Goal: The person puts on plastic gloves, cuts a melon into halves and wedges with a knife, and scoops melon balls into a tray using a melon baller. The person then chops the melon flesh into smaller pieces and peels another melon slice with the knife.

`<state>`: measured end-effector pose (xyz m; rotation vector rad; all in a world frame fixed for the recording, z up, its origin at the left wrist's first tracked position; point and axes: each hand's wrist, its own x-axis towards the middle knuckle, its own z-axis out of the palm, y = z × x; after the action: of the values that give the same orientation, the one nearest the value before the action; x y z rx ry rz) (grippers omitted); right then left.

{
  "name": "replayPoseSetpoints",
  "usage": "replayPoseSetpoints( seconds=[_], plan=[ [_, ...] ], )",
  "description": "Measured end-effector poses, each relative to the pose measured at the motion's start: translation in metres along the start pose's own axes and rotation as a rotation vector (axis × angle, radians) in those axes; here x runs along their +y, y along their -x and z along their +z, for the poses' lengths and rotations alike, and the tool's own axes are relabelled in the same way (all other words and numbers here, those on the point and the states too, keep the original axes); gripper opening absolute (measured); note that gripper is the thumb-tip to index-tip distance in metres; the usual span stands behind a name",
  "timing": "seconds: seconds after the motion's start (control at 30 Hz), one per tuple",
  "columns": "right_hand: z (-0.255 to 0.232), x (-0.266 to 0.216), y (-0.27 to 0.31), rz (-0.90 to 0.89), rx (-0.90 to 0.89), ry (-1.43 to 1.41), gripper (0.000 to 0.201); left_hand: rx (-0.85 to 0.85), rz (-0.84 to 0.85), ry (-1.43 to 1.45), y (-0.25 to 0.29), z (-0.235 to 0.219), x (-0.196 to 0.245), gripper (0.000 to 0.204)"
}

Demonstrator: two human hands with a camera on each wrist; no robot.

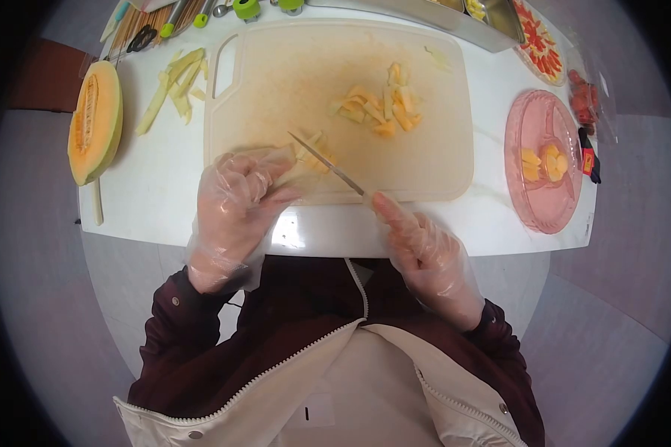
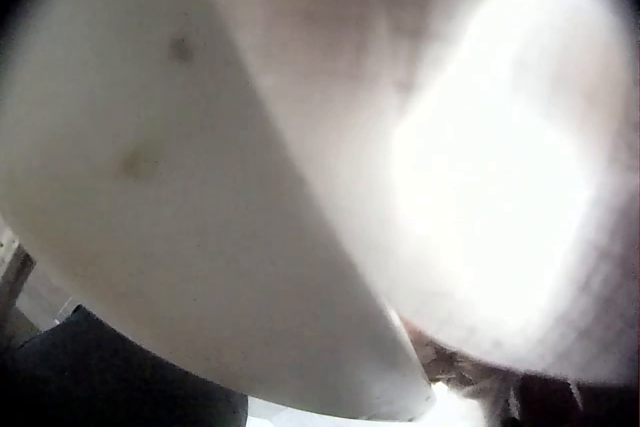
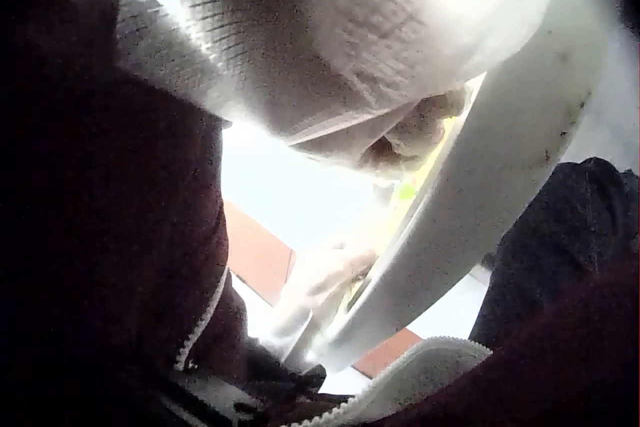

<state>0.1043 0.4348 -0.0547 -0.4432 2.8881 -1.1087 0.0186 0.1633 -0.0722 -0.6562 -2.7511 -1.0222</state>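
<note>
In the head view my gloved right hand (image 1: 429, 253) grips a knife (image 1: 335, 169), its blade slanting up and left over the near part of the cutting board (image 1: 276, 82). My gloved left hand (image 1: 242, 201), fingers curled, pinches a piece of melon (image 1: 317, 155) right by the blade, partly hidden by the fingers. Cut orange melon pieces (image 1: 361, 100) with pale green edges lie farther up the board. Clear plastic glove (image 3: 340, 37) and the table's underside (image 3: 500, 157) fill much of the right wrist view; the left wrist view is mostly washed out.
Half a melon (image 1: 95, 123) stands at the left, beside rind strips (image 1: 173, 86). A pink divided tray (image 1: 525, 197) with melon pieces is at the right. Along the back are skewers (image 1: 133, 33), green-handled tools (image 1: 246, 9), a metal container (image 1: 425, 24) and a plate of red-and-yellow food (image 1: 538, 45).
</note>
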Motion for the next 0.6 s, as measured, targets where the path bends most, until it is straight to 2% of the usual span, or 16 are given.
replayPoseSetpoints(
  seconds=[0.07, 0.2, 0.27, 0.3, 0.37, 0.4, 0.47, 0.5, 0.57, 0.6],
  plan=[
    [-0.002, -0.009, 0.000, 0.094, -0.100, 0.130, 0.067, -0.001, 0.005, -0.012, -0.001, -0.002, 0.001, 0.040],
    [0.005, -0.009, 0.001, 0.120, -0.134, 0.295, 0.065, 0.020, 0.082, -0.005, -0.001, -0.005, 0.001, 0.038],
    [0.004, -0.009, 0.002, 0.064, -0.111, 0.288, 0.088, -0.016, -0.009, 0.082, 0.001, -0.005, 0.001, 0.038],
    [0.001, -0.007, 0.002, 0.064, -0.100, 0.291, 0.088, -0.014, 0.003, 0.080, 0.001, -0.006, 0.002, 0.038],
    [-0.004, -0.004, 0.000, 0.083, -0.166, 0.149, 0.080, -0.045, -0.116, 0.129, -0.001, -0.008, 0.005, 0.045],
    [-0.007, -0.003, 0.000, 0.079, -0.154, 0.148, 0.080, -0.043, -0.106, 0.123, -0.005, -0.010, 0.007, 0.045],
    [-0.016, -0.006, 0.001, 0.198, -0.071, -0.237, 0.066, -0.093, -0.083, 0.008, -0.009, -0.015, 0.012, 0.053],
    [-0.019, -0.009, 0.003, 0.201, -0.069, -0.242, 0.066, -0.098, -0.082, 0.005, -0.011, -0.013, 0.013, 0.053],
    [-0.026, -0.013, 0.005, 0.408, -0.046, -0.532, 0.056, -0.052, 0.035, -0.114, -0.020, -0.008, 0.018, 0.065],
    [-0.027, -0.013, 0.007, 0.406, -0.039, -0.535, 0.056, -0.053, 0.042, -0.117, -0.024, -0.007, 0.022, 0.065]
  ],
)
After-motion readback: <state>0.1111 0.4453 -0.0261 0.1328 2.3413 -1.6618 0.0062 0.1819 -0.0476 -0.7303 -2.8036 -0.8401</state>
